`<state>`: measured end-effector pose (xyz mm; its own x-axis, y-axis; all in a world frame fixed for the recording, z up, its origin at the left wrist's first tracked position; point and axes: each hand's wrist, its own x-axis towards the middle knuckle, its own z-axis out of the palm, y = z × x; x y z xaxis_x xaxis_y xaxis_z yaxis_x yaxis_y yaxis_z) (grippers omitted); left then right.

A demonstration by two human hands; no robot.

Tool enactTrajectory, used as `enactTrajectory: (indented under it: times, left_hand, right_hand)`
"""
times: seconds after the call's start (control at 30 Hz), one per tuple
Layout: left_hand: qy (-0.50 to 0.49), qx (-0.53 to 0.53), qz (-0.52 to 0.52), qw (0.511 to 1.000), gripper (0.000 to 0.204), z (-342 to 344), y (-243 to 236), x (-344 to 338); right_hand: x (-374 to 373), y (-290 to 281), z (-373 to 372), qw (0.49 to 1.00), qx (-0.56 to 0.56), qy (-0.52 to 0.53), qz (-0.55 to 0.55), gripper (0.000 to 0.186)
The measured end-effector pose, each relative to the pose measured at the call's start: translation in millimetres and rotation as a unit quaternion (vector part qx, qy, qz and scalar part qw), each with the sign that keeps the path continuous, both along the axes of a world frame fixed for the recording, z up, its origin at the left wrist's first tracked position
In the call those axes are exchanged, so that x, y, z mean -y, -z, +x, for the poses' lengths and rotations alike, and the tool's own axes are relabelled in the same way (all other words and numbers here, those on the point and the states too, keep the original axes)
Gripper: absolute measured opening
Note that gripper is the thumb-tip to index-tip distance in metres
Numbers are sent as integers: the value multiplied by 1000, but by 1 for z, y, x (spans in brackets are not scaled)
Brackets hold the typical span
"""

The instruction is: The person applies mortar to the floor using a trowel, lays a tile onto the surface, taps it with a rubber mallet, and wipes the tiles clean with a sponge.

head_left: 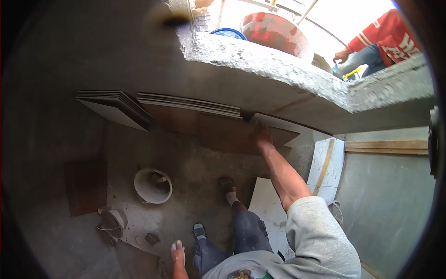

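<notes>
My right hand point(262, 135) reaches to the upper edge of a brown tile point(223, 137) leaning against the wall, its fingers bent over that edge. A white-faced tile point(274, 120) stands just behind it. More tiles in stacks point(111, 107) lean to the left along the same wall. My left hand point(178, 250) hangs low beside my leg, dusty, fingers loosely bent and apart, with nothing visible in it.
A white bucket point(152, 195), a smaller tipped bucket point(114, 222) and a loose brown tile point(86, 186) lie on the floor point(190, 195). White tiles point(260, 200) lie right of my legs. Above the rough ledge point(278, 65), a person in red point(385, 39) is beside tubs.
</notes>
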<state>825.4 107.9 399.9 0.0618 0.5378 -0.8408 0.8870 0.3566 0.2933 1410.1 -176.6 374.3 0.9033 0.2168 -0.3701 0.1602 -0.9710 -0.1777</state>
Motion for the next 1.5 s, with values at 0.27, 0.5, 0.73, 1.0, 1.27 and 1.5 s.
enactTrajectory:
  times: [0.27,0.5,0.73,1.0,1.27,1.5]
  left_hand:
    - [3,133,-46,990,89,313,45,-13]
    - [-31,179,-62,981,98,485,58,5]
    - [-5,130,-93,987,71,524,83,3]
    - [105,123,-75,984,48,498,101,-1]
    - [260,18,-242,935,43,513,109,-44]
    - [506,-111,-113,848,47,489,164,-32]
  right_hand:
    - [6,34,-22,987,146,-60,-39,62]
    - [20,9,-54,988,85,-116,-49,63]
    - [80,18,-68,985,-50,-98,134,53]
    - [220,76,-38,861,-322,393,33,52]
    - [217,93,-55,780,-454,426,64,47]
    - [211,107,-102,899,-364,236,-55,65]
